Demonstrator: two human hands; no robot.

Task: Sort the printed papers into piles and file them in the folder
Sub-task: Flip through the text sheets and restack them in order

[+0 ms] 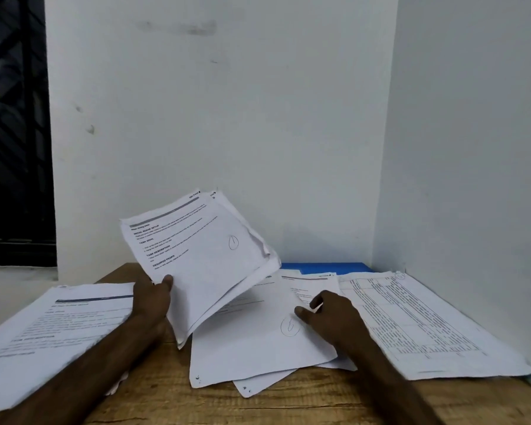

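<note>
Tilted paper sheaf (203,256) in grip of left hand (152,299); right hand (334,317) atop 1 flat sheet (252,342), grip unclear.

Location: a plain paperwork corner in a small office or study room; which of the two cannot be told. A wooden table (172,394) stands pushed into the angle of two white painted walls, the far wall (227,118) scuffed and smudged. A dark grilled window (13,133) occupies the far left, with a pale sill (13,274) beneath. Printed papers (59,320) lie in piles across the tabletop, including tabulated sheets (417,323) at right. A blue folder (325,267) lies at the far edge.
</note>
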